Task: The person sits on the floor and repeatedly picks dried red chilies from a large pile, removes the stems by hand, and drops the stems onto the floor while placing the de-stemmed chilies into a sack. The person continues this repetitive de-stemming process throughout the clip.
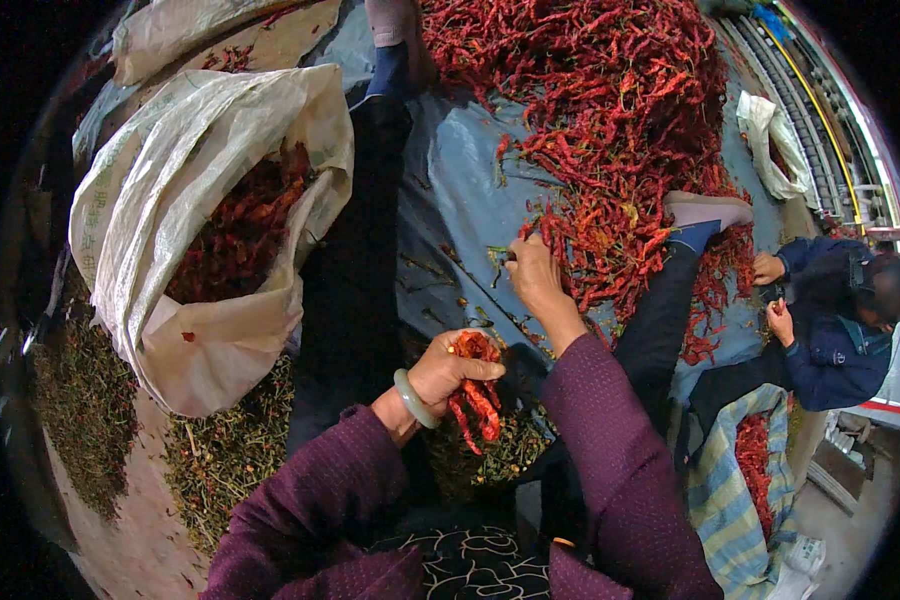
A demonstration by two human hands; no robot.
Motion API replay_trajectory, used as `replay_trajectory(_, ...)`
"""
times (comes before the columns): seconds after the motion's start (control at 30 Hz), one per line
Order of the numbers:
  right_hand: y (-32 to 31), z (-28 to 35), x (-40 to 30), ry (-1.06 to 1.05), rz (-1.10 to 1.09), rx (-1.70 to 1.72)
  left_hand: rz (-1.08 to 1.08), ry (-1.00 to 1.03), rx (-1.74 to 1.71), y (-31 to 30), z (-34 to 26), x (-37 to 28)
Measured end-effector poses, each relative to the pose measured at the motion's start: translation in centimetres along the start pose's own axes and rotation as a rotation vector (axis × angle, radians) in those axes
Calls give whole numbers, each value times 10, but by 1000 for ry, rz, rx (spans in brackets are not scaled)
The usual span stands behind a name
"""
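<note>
My left hand [436, 373], with a pale bangle on the wrist, is closed around a small bunch of dried red chili peppers [481, 411], whose ends hang below the fingers. My right hand [535, 274] reaches to the near left edge of a large heap of dried red chilies [607, 97], its fingers bent. Thin green stems show beside those fingertips; whether they are pinched or lie behind cannot be told. The heap spreads over a blue-grey tarp [461, 161] between my outstretched legs.
At left, an open white woven sack [195, 150] holds dark red chilies. Stem litter [225, 450] covers the floor below it and lies in front of me. To the right a person [832, 315] sits beside a striped sack [727, 480] of chilies. Another white sack [757, 124] lies beyond.
</note>
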State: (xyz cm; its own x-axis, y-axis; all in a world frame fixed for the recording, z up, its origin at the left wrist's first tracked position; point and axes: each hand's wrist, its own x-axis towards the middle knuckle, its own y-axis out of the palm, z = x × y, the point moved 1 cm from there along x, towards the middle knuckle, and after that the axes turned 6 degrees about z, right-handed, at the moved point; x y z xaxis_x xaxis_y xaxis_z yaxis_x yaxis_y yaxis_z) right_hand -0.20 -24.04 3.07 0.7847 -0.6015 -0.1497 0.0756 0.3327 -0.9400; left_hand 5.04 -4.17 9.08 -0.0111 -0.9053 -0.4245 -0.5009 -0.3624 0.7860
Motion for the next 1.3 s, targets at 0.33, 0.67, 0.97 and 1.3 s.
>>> replay_trajectory(0.33, -40, 62, -110, 47, 57, 829, -320, 112, -11, -4, 3, 9)
replay_trajectory(0.67, -4, -30, -8, 118, -229, 102, -412, 80, -140, -3, 0, 17)
replay_trajectory(0.97, -12, 19, -51, 175, -7, 482, -534, 156, -99, -25, 6, 15)
replay_trajectory(1.3, 4, 1, 8, 244, -53, 224, -535, 227, -85, -17, 3, 20)
